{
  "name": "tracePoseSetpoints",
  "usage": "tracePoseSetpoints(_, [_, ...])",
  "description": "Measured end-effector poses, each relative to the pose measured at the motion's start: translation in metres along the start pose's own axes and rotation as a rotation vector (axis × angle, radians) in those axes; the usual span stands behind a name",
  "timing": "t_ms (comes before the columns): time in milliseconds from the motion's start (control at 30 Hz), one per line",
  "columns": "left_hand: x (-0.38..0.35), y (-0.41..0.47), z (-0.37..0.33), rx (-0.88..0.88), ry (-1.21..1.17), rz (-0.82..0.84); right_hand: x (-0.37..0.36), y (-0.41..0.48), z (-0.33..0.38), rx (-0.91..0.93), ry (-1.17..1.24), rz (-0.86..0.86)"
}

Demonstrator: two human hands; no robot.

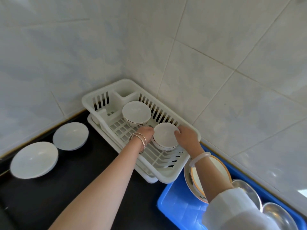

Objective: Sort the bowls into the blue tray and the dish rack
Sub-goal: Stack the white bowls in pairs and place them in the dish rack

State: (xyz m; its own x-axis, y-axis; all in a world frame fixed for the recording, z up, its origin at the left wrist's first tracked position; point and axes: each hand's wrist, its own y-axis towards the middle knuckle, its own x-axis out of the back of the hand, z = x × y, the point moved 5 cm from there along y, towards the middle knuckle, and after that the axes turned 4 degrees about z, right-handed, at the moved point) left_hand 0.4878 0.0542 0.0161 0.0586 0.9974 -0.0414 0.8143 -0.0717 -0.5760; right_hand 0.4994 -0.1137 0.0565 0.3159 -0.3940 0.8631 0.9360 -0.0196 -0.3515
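Note:
A white dish rack [167,173] sits in the tiled corner of a black counter. Inside it, a white bowl [136,112] with a dark pattern stands at the far end. Nearer to me, a second white bowl [165,135] rests on the rack's grid. My left hand [146,132] grips its left rim and my right hand [186,136] grips its right rim. At the lower right, the blue tray [174,201] holds an orange-rimmed bowl [214,165] and two metal bowls [245,190], partly hidden by my right arm.
Two shallow white bowls lie on the black counter at the left, one [70,136] close to the rack and one [34,160] nearer the front edge. Tiled walls close off the back and right sides.

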Motion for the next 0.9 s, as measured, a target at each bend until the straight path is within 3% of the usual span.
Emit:
tracePoseSetpoints(200, [0.044,-0.051,0.005,-0.168,-0.022,-0.060,0.006,-0.039,0.031,0.154,0.198,-0.126])
tracePoseSetpoints(333, [0.088,-0.101,0.034,-0.202,-0.138,-0.197,-0.016,-0.080,0.073,0.254,0.346,-0.062])
tracePoseSetpoints(467, [0.137,-0.144,0.076,-0.210,-0.033,-0.403,-0.058,-0.108,0.120,0.359,0.408,0.038])
tracePoseSetpoints(733, [0.228,-0.187,0.144,-0.008,-0.143,-0.934,-0.173,-0.099,0.174,0.215,0.412,0.361])
tracePoseSetpoints(900, [0.262,-0.167,0.169,0.071,-0.358,-0.911,-0.206,-0.071,0.208,0.122,0.394,0.397])
